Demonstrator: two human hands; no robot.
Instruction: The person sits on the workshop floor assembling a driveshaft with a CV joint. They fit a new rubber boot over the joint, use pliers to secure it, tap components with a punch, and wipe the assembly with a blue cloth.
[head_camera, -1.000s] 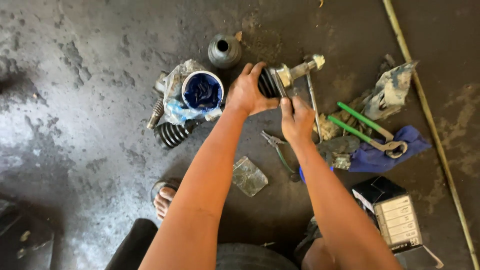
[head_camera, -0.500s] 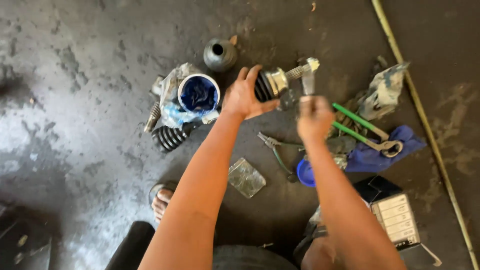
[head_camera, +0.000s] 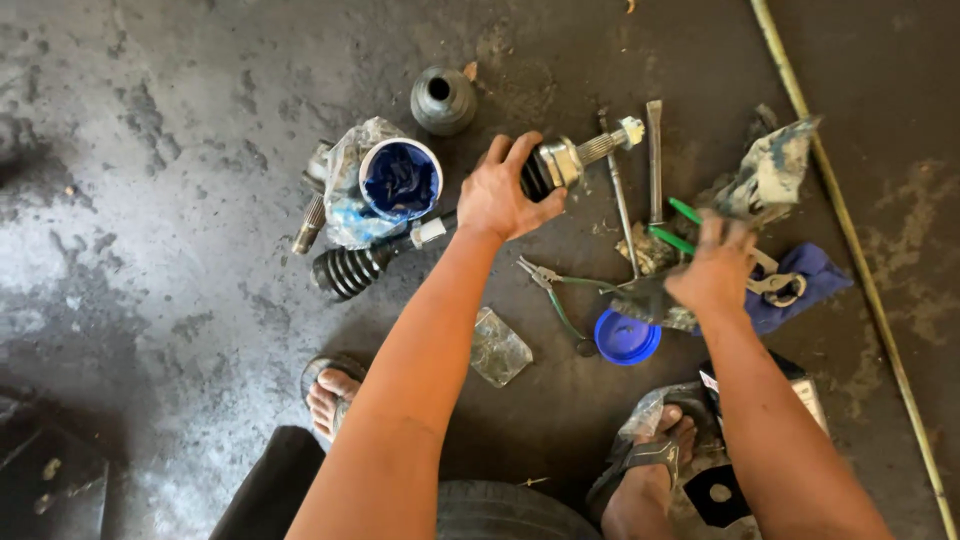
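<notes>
The left hand (head_camera: 505, 195) is closed around the greasy metal axle joint with its threaded steel stub (head_camera: 572, 160), on the floor just right of the open tub of blue grease (head_camera: 400, 182). The right hand (head_camera: 715, 275), further right, pinches a dirty crumpled rag (head_camera: 770, 180). Slick grease could loosen the hold and let the joint roll into the tub.

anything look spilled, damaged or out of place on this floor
Nothing looks spilled. The white tub of blue grease stands open, its round blue lid lying apart near the right hand. The left hand grips the metal axle joint. Tools lie scattered on the stained concrete floor.
</notes>
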